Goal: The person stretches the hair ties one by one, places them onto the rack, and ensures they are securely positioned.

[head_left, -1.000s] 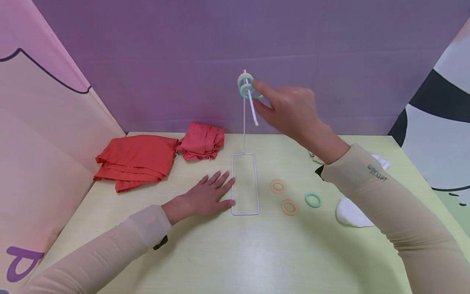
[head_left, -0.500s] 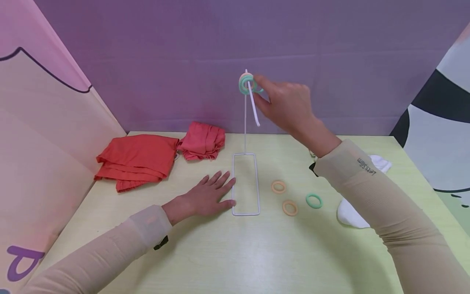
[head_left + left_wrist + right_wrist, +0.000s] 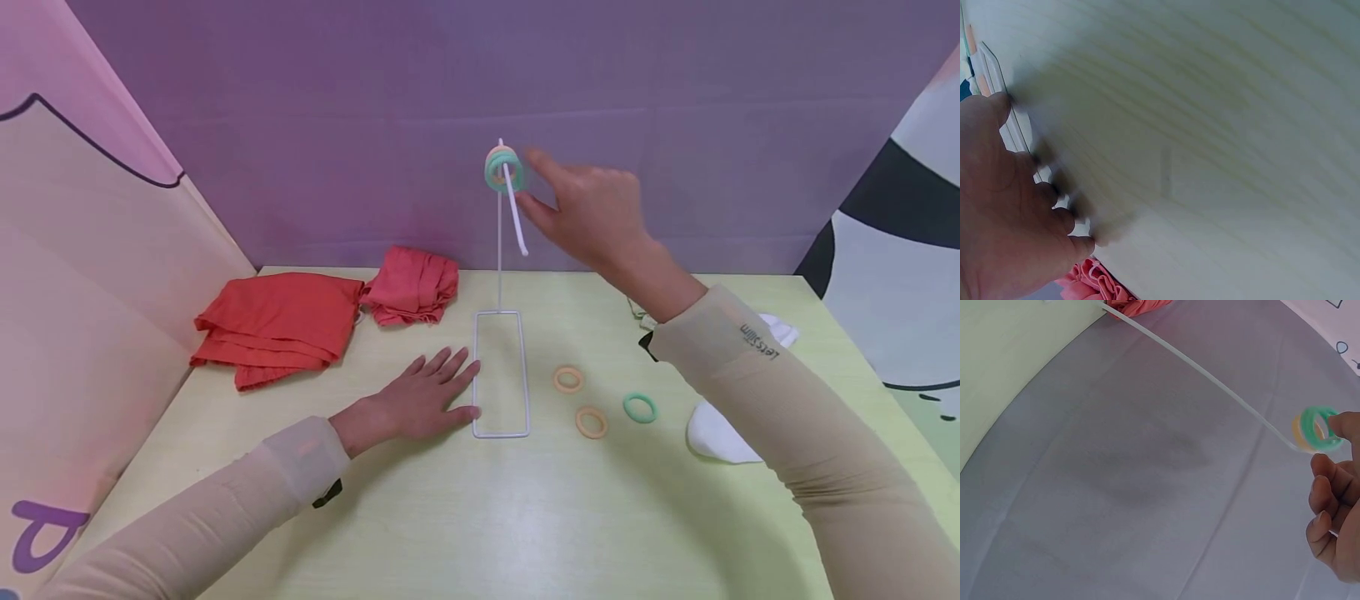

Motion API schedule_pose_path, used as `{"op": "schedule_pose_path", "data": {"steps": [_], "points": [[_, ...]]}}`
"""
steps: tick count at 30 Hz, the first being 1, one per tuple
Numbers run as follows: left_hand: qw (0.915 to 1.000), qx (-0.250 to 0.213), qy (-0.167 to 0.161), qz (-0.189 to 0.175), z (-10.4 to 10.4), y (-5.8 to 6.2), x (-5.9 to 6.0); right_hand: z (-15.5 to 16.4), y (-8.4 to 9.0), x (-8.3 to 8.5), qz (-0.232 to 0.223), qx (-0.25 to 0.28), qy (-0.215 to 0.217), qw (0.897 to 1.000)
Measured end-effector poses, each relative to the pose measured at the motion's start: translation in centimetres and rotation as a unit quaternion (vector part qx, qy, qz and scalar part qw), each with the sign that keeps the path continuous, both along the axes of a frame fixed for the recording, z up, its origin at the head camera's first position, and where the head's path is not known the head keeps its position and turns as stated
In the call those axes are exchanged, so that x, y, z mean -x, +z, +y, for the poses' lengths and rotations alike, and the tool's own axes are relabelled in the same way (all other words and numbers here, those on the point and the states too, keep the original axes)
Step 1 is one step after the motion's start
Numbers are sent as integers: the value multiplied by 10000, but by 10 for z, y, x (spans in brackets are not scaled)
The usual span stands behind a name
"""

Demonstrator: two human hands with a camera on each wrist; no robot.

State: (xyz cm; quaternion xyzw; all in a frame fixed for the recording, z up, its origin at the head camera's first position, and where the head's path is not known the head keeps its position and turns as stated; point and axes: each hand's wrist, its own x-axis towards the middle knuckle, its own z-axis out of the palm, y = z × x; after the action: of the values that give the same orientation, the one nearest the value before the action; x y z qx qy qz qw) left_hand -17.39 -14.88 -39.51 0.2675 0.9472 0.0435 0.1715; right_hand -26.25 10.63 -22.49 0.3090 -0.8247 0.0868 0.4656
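A white wire stand (image 3: 500, 250) rises from a rectangular wire base (image 3: 527, 375) on the table, with a sloping arm (image 3: 515, 221) at its top. Several green and orange rings (image 3: 495, 179) hang bunched together at the back of that arm. Just right of them is my right hand (image 3: 596, 208), thumb and index finger spread apart beside the ring edges; the right wrist view shows the thumb right at the green ring (image 3: 1319, 412). My left hand (image 3: 420, 402) lies flat on the table, its fingertips and thumb at the left rail of the base.
Two orange rings (image 3: 568, 380) and a green ring (image 3: 640, 408) lie right of the base. Folded red cloths (image 3: 285, 321) sit at the back left. White items (image 3: 716, 433) are partly hidden beneath my right forearm. A purple backdrop (image 3: 375, 142) stands behind the table.
The foremost green ring has slid back along the arm against the other rings. My right thumb and index finger have let go of it and parted. The left hand stays put.
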Motion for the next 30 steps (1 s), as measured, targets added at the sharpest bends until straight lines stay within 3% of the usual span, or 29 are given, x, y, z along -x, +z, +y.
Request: {"op": "schedule_pose_path", "data": {"steps": [5,9,12,16,21,26,30], "points": [[10000,-26,14,-64,1,2,-1,17,-5,-15,-576,-16,-56,9983],[10000,-14,10,-46,0,3,-1,33,-20,-28,-1756,-292,-88,9840],[10000,-6,15,-29,0,3,-1,43,-40,-35,-2727,-750,-188,9590],[10000,-7,26,-38,-1,2,0,54,-72,-43,-3869,-1362,-278,9116],[10000,30,43,-43,-1,2,0,63,-110,-51,-4600,-1927,-358,8660],[10000,58,47,-14,-1,1,0,69,-135,-54,-5093,-2143,-401,8325],[10000,39,58,0,0,1,0,71,-145,-54,-5268,-2051,-358,8241]]}}
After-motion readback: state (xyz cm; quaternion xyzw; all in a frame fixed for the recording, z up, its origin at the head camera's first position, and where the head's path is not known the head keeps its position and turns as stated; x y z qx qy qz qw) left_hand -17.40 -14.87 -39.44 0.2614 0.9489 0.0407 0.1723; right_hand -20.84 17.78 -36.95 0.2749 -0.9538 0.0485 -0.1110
